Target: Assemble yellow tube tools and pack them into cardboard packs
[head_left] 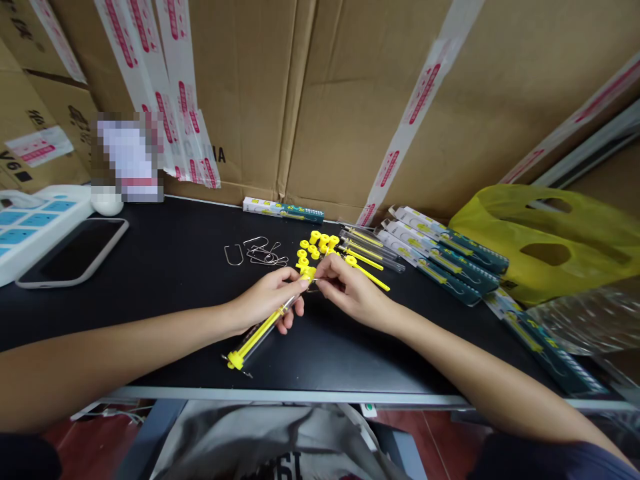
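Observation:
My left hand (273,298) is wrapped round a tubular spring scale (257,339), a clear tube with a yellow inner rod and yellow end fittings. The scale slants, its lower end towards me with small metal ends sticking out. At its upper yellow fitting, my right hand (345,287) pinches a thin metal wire hook (314,281); the fingers hide much of it. Several small yellow caps (314,248) lie just beyond my hands. To their right are clear tubes (380,252) and yellow rods (369,273). Bent wire hooks (265,253) lie in a loose group to the left.
Printed boxes (435,247) are stacked at the right, with another box (283,210) against the cardboard (240,100) at the back. A yellow plastic bag (500,220) stands far right. A phone (75,253) and a power strip (45,220) lie on the left.

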Motion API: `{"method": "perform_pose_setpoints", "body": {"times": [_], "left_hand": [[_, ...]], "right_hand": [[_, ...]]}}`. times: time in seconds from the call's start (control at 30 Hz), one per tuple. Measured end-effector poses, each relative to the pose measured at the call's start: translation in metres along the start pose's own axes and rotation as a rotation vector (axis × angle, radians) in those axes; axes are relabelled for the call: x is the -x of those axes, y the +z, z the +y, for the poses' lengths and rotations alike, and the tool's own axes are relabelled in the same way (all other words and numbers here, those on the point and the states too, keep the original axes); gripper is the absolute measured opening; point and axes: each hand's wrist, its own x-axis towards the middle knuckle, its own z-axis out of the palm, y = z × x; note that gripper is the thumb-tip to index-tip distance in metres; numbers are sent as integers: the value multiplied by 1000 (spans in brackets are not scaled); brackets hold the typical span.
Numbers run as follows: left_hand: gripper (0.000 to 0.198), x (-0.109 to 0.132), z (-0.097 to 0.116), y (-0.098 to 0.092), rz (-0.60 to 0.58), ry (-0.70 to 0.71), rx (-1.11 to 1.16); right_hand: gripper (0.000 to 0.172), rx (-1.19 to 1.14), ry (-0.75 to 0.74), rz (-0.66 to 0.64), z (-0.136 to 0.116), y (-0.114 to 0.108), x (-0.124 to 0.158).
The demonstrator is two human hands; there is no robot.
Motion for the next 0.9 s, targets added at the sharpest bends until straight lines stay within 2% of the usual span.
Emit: {"method": "perform_pose_setpoints", "body": {"times": [0.13, 0.33, 0.43, 0.57, 0.7, 0.9], "left_hand": [[28, 0, 0, -1, -24, -8, -7], [22, 0, 1, 0, 16, -23, -24], [16, 0, 2, 0, 37, -26, 4], [14, 0, 2, 1, 16, -42, -25], [19, 1, 0, 0, -35, -46, -56], [19, 0, 0, -1, -59, -70, -78]], "right_hand": [[6, -79, 38, -6, -2, 1, -1], [17, -205, 89, 46, 0, -1, -4], [19, -62, 48, 128, 0, 0, -3], [13, 157, -31, 190, 0, 3, 0], [8, 304, -65, 209, 2, 5, 3], [9, 364, -109, 190, 2, 4, 2]]}}
